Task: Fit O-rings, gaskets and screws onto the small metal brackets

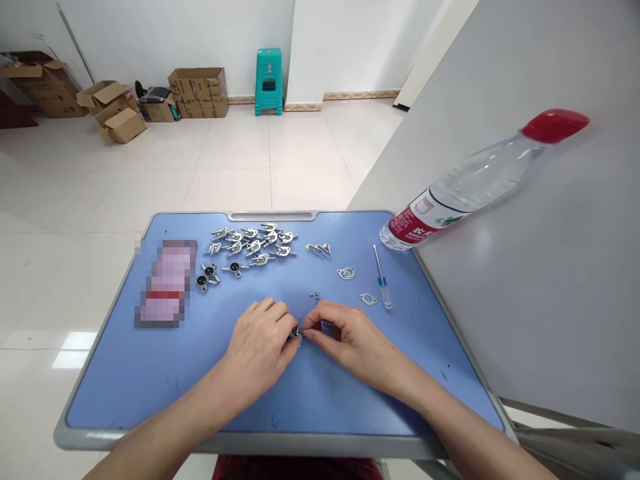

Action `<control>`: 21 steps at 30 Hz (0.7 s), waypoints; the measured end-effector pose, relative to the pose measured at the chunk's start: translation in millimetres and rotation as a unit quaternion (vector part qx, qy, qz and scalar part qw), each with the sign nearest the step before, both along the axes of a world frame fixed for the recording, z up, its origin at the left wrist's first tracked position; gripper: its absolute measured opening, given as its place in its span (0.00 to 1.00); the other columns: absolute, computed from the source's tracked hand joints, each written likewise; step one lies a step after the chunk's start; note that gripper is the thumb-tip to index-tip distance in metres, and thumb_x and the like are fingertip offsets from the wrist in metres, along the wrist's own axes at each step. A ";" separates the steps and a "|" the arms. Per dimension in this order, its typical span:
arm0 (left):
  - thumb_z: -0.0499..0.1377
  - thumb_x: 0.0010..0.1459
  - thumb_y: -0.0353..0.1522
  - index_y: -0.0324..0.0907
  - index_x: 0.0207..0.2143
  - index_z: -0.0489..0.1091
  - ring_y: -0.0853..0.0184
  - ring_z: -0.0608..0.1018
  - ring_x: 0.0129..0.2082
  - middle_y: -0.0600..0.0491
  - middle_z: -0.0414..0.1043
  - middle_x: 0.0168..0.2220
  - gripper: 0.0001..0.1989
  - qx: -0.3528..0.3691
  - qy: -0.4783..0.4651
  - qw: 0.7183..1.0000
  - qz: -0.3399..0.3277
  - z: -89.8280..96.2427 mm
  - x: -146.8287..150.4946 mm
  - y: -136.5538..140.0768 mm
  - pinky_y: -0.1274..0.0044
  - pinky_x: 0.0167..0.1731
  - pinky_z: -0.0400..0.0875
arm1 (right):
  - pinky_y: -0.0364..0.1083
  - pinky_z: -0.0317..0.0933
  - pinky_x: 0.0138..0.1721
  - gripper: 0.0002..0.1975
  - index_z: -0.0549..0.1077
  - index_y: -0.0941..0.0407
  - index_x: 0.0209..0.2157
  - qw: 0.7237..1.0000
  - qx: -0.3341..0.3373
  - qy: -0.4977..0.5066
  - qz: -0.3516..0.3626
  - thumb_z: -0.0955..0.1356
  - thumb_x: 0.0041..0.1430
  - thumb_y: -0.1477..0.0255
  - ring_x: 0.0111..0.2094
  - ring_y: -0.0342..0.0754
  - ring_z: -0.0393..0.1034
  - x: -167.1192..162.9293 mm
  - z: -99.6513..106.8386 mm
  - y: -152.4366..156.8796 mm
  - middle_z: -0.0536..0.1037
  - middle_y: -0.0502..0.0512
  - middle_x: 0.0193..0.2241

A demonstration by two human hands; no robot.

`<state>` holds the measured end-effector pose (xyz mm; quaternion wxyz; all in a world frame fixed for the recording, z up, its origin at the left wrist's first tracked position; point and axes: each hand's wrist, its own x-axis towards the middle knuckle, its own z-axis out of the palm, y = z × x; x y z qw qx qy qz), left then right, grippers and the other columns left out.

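Observation:
Near the middle of the blue table, my left hand [267, 333] is closed on a small metal fitting [296, 331] with a dark centre; my fingers hide most of it. Against its right side, my right hand [345, 333] pinches thumb to forefinger; what they hold is too small to make out. Just beyond my right fingers lie a few tiny screws [317, 295]. Farther back are several assembled metal fittings [254, 248] with side prongs. Nearer on the left, a few fittings [206, 275] show round black centres. One flat oval plate [368, 299] lies right of my right hand.
A screwdriver [383, 283] with a clear and blue handle lies at the right. Behind it stands a red-capped water bottle [430, 207] beside a grey panel. Other flat plates [346, 273] and small metal pieces [319, 249] lie right of centre. A pixelated pinkish object [167, 283] is at the left.

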<state>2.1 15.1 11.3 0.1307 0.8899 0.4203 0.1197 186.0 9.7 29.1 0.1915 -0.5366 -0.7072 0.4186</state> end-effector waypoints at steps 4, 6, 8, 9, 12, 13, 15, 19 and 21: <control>0.62 0.57 0.28 0.41 0.28 0.69 0.64 0.70 0.32 0.55 0.71 0.30 0.05 0.008 0.002 1.000 -0.002 0.0 0.8 0.3 0.72 0.30 0.63 | 0.42 0.57 0.31 0.05 0.71 0.55 0.28 1.000 -0.006 -0.023 -0.001 0.64 0.55 0.78 0.27 0.42 0.65 -6.6 -7.3 1.0 0.73 0.48 0.27; 0.62 0.56 0.28 0.41 0.28 0.69 0.64 0.70 0.32 0.55 0.71 0.30 0.05 0.010 0.004 1.000 -0.002 0.2 0.9 0.3 0.72 0.30 0.63 | 0.43 0.57 0.31 0.04 0.70 0.55 0.28 1.000 -0.020 -0.017 -0.005 0.65 0.55 0.77 0.27 0.43 0.64 -6.3 -7.8 1.7 0.73 0.47 0.26; 0.62 0.56 0.28 0.41 0.29 0.69 0.64 0.70 0.32 0.55 0.71 0.30 0.04 0.011 0.006 1.000 -0.002 0.3 1.0 0.1 0.72 0.30 0.63 | 0.43 0.57 0.31 0.03 0.69 0.55 0.29 0.999 -0.034 -0.003 -0.018 0.65 0.56 0.75 0.27 0.43 0.64 -2.5 -5.0 1.7 0.72 0.47 0.26; 0.62 0.56 0.28 0.41 0.29 0.69 0.64 0.70 0.32 0.55 0.71 0.30 0.04 0.009 0.007 1.000 -0.001 0.4 1.0 0.0 0.72 0.30 0.63 | 0.43 0.58 0.30 0.03 0.69 0.55 0.31 0.999 -0.041 0.007 -0.026 0.64 0.58 0.73 0.28 0.43 0.64 0.7 -2.7 1.4 0.72 0.48 0.27; 0.63 0.55 0.28 0.41 0.30 0.70 0.64 0.71 0.33 0.55 0.71 0.31 0.04 0.002 0.008 1.000 -0.001 0.1 0.8 -0.4 0.72 0.30 0.64 | 0.44 0.62 0.33 0.09 0.67 0.54 0.41 0.995 -0.056 0.066 -0.040 0.59 0.64 0.69 0.32 0.45 0.66 12.7 4.5 0.6 0.72 0.51 0.32; 0.63 0.55 0.28 0.41 0.31 0.70 0.63 0.71 0.33 0.55 0.71 0.31 0.04 0.001 0.008 1.000 -0.001 -0.1 0.7 -0.5 0.72 0.30 0.64 | 0.45 0.63 0.35 0.10 0.65 0.54 0.45 0.993 -0.063 0.093 -0.037 0.57 0.65 0.68 0.33 0.45 0.67 16.4 6.2 0.5 0.72 0.52 0.33; 0.63 0.55 0.27 0.41 0.31 0.70 0.63 0.71 0.33 0.55 0.71 0.31 0.04 0.001 0.008 1.000 -0.003 -0.4 0.7 -0.7 0.72 0.30 0.64 | 0.46 0.67 0.35 0.14 0.60 0.54 0.51 0.983 -0.096 0.151 -0.034 0.55 0.68 0.65 0.33 0.45 0.70 21.8 8.0 0.7 0.73 0.54 0.35; 0.63 0.54 0.27 0.41 0.31 0.70 0.63 0.71 0.33 0.55 0.71 0.31 0.04 0.004 0.008 1.000 -0.006 0.4 0.8 -0.4 0.72 0.30 0.64 | 0.46 0.69 0.28 0.17 0.59 0.54 0.50 0.967 -0.156 0.195 -0.058 0.58 0.67 0.59 0.26 0.44 0.73 22.4 8.5 1.4 0.77 0.56 0.38; 0.63 0.54 0.27 0.41 0.31 0.70 0.63 0.71 0.33 0.55 0.72 0.32 0.04 0.002 0.008 1.000 -0.007 1.2 0.7 0.2 0.72 0.31 0.64 | 0.46 0.70 0.31 0.15 0.66 0.55 0.43 0.969 -0.142 0.190 -0.071 0.62 0.64 0.58 0.27 0.46 0.74 20.4 9.4 1.7 0.78 0.54 0.33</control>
